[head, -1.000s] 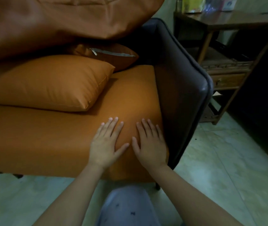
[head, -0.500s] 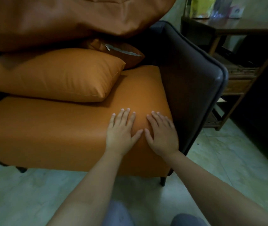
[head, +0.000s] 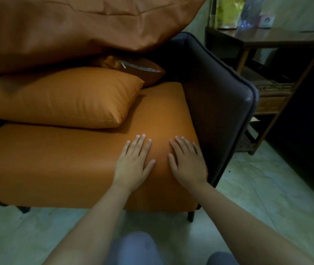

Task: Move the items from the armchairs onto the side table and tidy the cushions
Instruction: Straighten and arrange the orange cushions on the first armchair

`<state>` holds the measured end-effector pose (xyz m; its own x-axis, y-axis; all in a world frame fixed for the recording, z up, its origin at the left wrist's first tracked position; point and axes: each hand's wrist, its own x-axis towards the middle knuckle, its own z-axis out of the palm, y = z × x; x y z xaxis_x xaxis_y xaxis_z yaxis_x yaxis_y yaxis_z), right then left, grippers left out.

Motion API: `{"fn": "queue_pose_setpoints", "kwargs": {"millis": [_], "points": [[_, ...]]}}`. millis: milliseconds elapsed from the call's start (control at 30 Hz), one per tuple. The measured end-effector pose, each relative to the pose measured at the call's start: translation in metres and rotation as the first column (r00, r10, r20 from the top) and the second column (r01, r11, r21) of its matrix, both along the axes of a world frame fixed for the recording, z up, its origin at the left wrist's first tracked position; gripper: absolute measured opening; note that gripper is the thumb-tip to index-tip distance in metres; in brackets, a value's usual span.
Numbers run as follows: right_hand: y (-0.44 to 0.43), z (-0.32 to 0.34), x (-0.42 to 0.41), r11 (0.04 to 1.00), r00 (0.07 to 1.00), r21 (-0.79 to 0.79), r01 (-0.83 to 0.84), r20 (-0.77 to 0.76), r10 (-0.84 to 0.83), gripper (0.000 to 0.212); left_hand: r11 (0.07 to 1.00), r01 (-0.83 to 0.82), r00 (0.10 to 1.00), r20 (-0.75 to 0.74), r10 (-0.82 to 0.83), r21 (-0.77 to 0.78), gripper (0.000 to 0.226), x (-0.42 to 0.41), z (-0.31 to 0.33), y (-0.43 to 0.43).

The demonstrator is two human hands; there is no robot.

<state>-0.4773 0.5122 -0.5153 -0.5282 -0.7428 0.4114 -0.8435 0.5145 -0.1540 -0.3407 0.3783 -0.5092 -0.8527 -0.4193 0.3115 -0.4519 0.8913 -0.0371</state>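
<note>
Both hands, left hand (head: 133, 161) and right hand (head: 187, 163), lie flat with fingers straight on the seat cushion (head: 75, 159). It looks soft and squashy; grab its edges.

Both palms lie flat on the seat cushion (head: 56, 159), my left hand (head: 133, 161) just beside my right hand (head: 187, 163).

The dark armrest (head: 225, 104) rises just beside the right hand and blocks travel that way. The orange pillow (head: 62, 98) bars the seat's left rear. The back cushion (head: 75, 25) overhangs it, with a brown zip cushion (head: 142, 70) wedged beneath.

A strip of bare seat runs between pillow and armrest. Beyond the armrest, a yellow bag (head: 226, 12) occupies the side table (head: 278, 38); bare wood apparently lies rightward, dimly seen.
</note>
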Motion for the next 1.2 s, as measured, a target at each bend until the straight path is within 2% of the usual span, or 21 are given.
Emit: {"fn": "queue_pose_setpoints", "kwargs": {"millis": [200, 400, 600, 733, 867, 967, 1067, 1200], "points": [[-0.004, -0.004, -0.022, 0.995, 0.995, 0.01, -0.1, -0.002, 0.1, 0.053, 0.998, 0.009, 0.999, 0.042, -0.007, -0.058, 0.068, -0.024, -0.001, -0.008], [-0.003, -0.006, -0.078, 0.996, 0.996, -0.008, -0.088, -0.018, 0.088, 0.052, 1.0, 0.008, 1.0, -0.006, -0.008, -0.02, 0.07, -0.077, -0.006, -0.002], [-0.001, -0.005, -0.074, 0.995, 0.996, -0.028, -0.094, 0.001, 0.094, 0.052, 0.999, 0.007, 0.999, -0.031, -0.008, -0.041, 0.071, -0.071, -0.001, 0.0], [0.002, -0.001, -0.067, 0.998, 0.997, 0.018, -0.068, 0.023, 0.067, 0.053, 0.999, 0.042, 0.999, 0.01, -0.042, 0.02, 0.075, -0.063, 0.007, 0.004], [-0.004, 0.007, -0.048, 0.999, 0.997, 0.028, 0.03, 0.067, -0.031, 0.056, 0.994, 0.067, 0.998, -0.019, -0.065, 0.09, 0.071, -0.035, 0.01, -0.009], [-0.021, 0.007, -0.013, 0.996, 0.995, 0.037, -0.082, 0.053, 0.08, 0.06, 0.995, -0.026, 0.998, -0.048, 0.03, 0.097, 0.065, 0.008, 0.003, -0.027], [-0.054, 0.004, 0.018, 0.979, 0.981, 0.06, -0.195, 0.0, 0.195, 0.057, 0.984, -0.173, 0.984, -0.033, 0.174, 0.039, 0.062, 0.038, -0.001, -0.054], [-0.083, -0.003, 0.023, 0.991, 0.991, 0.058, -0.122, -0.041, 0.124, 0.054, 0.941, -0.338, 0.936, -0.095, 0.339, 0.033, 0.062, 0.056, -0.006, -0.092]]}}
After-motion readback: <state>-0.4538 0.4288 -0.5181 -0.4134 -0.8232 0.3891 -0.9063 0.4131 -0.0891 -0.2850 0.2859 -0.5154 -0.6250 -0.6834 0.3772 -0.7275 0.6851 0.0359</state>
